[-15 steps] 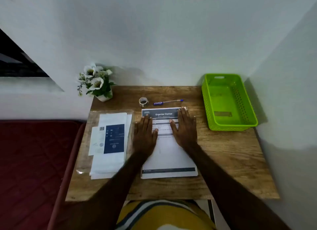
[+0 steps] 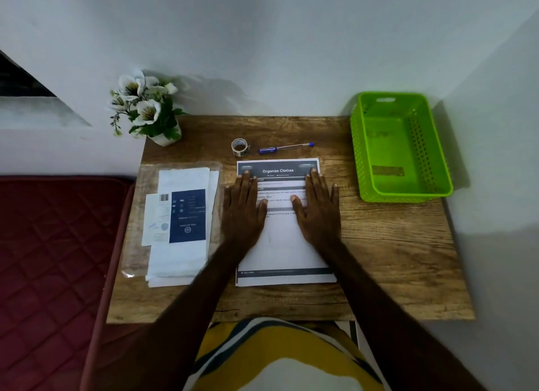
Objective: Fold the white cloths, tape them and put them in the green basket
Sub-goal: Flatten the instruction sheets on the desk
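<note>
Resting flat, fingers straight: left hand (image 2: 243,212), right hand (image 2: 318,212) | white cloths (image 2: 180,262) beside left | green basket (image 2: 402,183) right

basket (image 2: 437,169) bright green | pen (image 2: 284,148) blue | table (image 2: 393,244) brown woodgrain | mattress (image 2: 52,259) maroon quilted

Dim room corner — pale grey walls (image 2: 291,40), wood-grain table (image 2: 393,259), quilted maroon mattress (image 2: 52,259) at its left.

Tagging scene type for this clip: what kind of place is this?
Probably a home room, perhaps a bedroom: a small wooden table set in a wall corner, a quilted maroon mattress beside it, and a potted artificial flower as decoration.
</note>
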`<state>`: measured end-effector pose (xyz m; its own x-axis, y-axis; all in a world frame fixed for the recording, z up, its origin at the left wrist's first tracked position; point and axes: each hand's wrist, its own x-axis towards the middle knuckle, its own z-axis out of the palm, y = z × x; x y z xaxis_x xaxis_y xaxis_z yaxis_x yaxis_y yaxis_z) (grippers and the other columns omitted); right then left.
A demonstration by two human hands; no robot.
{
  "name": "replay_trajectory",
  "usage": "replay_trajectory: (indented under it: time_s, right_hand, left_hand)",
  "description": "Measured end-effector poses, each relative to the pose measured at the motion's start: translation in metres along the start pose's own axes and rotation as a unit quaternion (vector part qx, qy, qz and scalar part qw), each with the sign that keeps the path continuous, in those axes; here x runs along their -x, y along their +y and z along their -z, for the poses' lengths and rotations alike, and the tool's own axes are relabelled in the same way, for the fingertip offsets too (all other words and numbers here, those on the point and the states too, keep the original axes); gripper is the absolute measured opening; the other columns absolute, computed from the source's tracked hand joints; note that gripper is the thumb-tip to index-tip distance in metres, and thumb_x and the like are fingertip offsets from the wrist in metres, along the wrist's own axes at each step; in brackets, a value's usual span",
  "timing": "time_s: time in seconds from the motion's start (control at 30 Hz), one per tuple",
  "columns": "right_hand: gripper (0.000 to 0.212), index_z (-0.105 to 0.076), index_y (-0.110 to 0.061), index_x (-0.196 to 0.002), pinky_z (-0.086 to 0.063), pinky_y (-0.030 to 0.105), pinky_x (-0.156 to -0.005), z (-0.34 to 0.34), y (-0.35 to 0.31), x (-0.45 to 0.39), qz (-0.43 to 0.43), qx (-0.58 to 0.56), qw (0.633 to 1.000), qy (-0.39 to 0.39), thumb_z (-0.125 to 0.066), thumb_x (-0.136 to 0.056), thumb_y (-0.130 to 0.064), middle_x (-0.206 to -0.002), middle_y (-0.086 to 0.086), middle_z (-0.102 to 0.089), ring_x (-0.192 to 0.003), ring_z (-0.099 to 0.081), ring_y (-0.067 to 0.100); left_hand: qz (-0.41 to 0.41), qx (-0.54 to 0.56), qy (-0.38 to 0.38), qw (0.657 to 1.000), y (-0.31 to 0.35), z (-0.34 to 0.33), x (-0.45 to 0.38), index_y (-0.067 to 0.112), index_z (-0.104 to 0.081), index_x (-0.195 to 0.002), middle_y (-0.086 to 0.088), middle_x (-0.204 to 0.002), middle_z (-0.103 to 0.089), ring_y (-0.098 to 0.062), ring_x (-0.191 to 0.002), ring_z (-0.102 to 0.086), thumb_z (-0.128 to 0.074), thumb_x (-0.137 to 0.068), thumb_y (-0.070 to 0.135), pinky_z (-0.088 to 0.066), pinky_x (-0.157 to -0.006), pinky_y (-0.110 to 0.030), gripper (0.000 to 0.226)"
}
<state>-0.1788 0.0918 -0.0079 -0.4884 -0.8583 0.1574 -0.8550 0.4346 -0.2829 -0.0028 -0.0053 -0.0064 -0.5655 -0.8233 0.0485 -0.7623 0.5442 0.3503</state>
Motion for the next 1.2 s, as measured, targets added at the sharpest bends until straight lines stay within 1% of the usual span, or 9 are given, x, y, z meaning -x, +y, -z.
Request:
replay_trajectory:
  time_s: [0.3, 0.4, 0.53, 0.73, 0.9, 1.07, 1.2]
  right_hand:
    - [0.068, -0.031, -0.011, -0.159, -0.015, 0.052, -0.126, 0.002, 0.0, 0.0, -0.011, -0.003, 1.0, -0.014, -0.033, -0.104, -0.051, -0.168, 0.008, -0.024, -0.155, -0.022, 0.024]
    - [0.068, -0.031, -0.011, -0.159, -0.013, 0.051, -0.126, 0.002, 0.0, -0.001, -0.01, -0.004, 1.0, -0.015, -0.032, -0.104, -0.051, -0.168, 0.007, -0.023, -0.156, -0.021, 0.023]
    - [0.067, -0.032, -0.011, -0.159, -0.013, 0.052, -0.126, 0.001, 0.001, 0.0, -0.008, -0.008, 1.0, -0.009, -0.037, -0.104, -0.049, -0.168, 0.008, -0.023, -0.156, -0.021, 0.023]
    - [0.066, -0.031, -0.011, -0.159, -0.011, 0.05, -0.127, 0.003, 0.0, 0.0, -0.007, -0.007, 1.0, -0.008, -0.038, -0.104, -0.048, -0.168, 0.008, -0.023, -0.156, -0.02, 0.023]
    - [0.066, -0.032, -0.011, -0.158, -0.012, 0.051, -0.127, 0.003, 0.0, -0.001, -0.009, -0.008, 1.0, -0.013, -0.038, -0.104, -0.048, -0.168, 0.007, -0.023, -0.157, -0.018, 0.022]
    - [0.066, -0.032, -0.011, -0.159, -0.013, 0.052, -0.126, 0.003, 0.0, -0.002, -0.01, -0.008, 1.0, -0.022, -0.037, -0.104, -0.048, -0.169, 0.007, -0.022, -0.157, -0.017, 0.022]
    - [0.066, -0.031, -0.011, -0.159, -0.015, 0.053, -0.125, 0.007, -0.002, -0.003, -0.015, -0.041, 0.999, -0.021, -0.036, -0.104, -0.048, -0.168, 0.008, -0.022, -0.156, -0.018, 0.023]
  left_hand:
    - [0.012, -0.001, -0.014, 1.0, 0.004, 0.002, 0.0, 0.015, -0.022, -0.161, -0.006, -0.171, -0.012, -0.023, -0.158, -0.008, -0.021, -0.102, 0.049, -0.01, -0.128, -0.05, 0.068]
    - [0.009, -0.005, -0.011, 1.0, 0.003, 0.001, -0.001, 0.015, -0.021, -0.161, -0.005, -0.171, -0.011, -0.023, -0.158, -0.008, -0.025, -0.103, 0.047, -0.01, -0.128, -0.05, 0.067]
    - [0.003, -0.007, 0.001, 1.0, 0.002, 0.0, 0.001, 0.014, -0.023, -0.161, -0.005, -0.171, -0.013, -0.022, -0.158, -0.009, -0.034, -0.104, 0.041, -0.011, -0.127, -0.05, 0.064]
    - [0.007, -0.008, -0.004, 1.0, 0.002, 0.001, 0.001, 0.016, -0.021, -0.162, -0.003, -0.171, -0.01, -0.019, -0.158, -0.005, -0.035, -0.104, 0.042, -0.006, -0.128, -0.047, 0.064]
    - [0.008, -0.003, -0.006, 1.0, 0.003, 0.001, 0.0, 0.017, -0.02, -0.162, -0.002, -0.171, -0.009, -0.019, -0.158, -0.004, -0.036, -0.104, 0.041, -0.006, -0.128, -0.046, 0.065]
    - [0.015, 0.011, -0.013, 1.0, 0.004, 0.003, -0.001, 0.017, -0.022, -0.161, -0.003, -0.171, -0.011, -0.019, -0.158, -0.006, -0.035, -0.103, 0.042, -0.009, -0.128, -0.048, 0.065]
    - [0.031, 0.055, -0.006, 0.998, 0.009, 0.015, -0.005, 0.015, -0.026, -0.16, -0.004, -0.17, -0.018, -0.019, -0.157, -0.012, -0.038, -0.102, 0.043, -0.011, -0.128, -0.047, 0.065]
